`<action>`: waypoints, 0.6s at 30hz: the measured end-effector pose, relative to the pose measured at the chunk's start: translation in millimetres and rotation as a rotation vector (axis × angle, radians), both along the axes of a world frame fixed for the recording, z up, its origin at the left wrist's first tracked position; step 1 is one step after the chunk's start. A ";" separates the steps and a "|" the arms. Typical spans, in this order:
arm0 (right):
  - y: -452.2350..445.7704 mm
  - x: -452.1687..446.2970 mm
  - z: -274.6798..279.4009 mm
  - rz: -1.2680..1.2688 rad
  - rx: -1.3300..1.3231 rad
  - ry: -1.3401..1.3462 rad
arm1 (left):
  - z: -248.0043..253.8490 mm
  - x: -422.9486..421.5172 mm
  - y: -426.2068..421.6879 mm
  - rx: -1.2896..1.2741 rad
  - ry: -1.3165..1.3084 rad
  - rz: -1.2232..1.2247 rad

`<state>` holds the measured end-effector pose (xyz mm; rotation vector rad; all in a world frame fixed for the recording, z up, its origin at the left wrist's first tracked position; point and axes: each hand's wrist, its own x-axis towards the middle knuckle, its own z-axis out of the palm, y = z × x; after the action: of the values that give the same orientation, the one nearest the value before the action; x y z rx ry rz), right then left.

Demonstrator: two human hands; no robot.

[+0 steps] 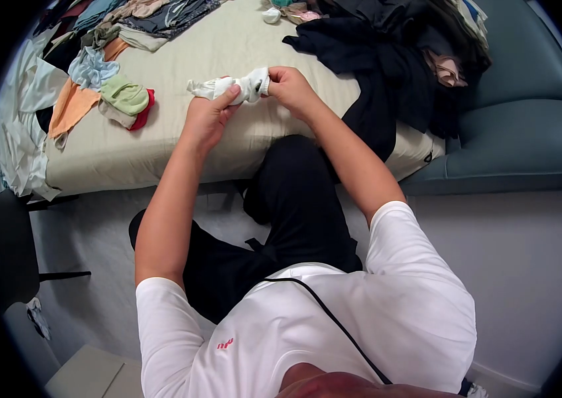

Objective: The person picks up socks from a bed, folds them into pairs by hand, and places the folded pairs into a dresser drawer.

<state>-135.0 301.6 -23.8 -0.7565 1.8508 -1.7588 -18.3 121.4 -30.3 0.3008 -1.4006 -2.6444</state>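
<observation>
Plainly the left hand point(209, 119) pinches white cloth point(246, 86), perhaps a sock; the right hand point(291, 93) too.

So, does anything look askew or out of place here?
Yes, mildly: the dark clothes on the right lie in a crumpled heap, one trailing toward the near edge of the cream cover, which looks untidy.

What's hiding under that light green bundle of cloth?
A beige piece and a red piece peek out from beneath the light green bundle. Its middle covers the rest, so I can't tell what else is there.
</observation>
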 end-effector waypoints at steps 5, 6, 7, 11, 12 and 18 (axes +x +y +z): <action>-4.0 6.1 6.9 0.053 0.140 0.188 | -10.2 -3.4 -4.0 -0.169 -0.023 0.043; -6.1 5.9 5.7 0.009 0.168 0.347 | -8.8 -3.9 -2.2 -0.171 -0.023 0.041; -7.0 5.6 4.6 -0.035 0.196 0.506 | -7.9 -3.8 0.1 -0.177 -0.033 0.052; -0.9 1.5 1.0 -0.069 0.105 0.385 | -2.9 -2.9 0.2 0.143 -0.013 0.070; 2.9 -2.3 -1.2 -0.085 -0.016 0.138 | -4.6 -3.8 -1.2 0.143 -0.014 0.069; 57.7 -42.0 2.5 -0.307 -0.616 -0.462 | -22.9 -12.3 -32.0 0.355 -0.105 0.457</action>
<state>-177.0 359.4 -21.3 -0.2212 1.1637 -2.4915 -30.5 89.4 -53.1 0.7114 -0.7527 -2.4911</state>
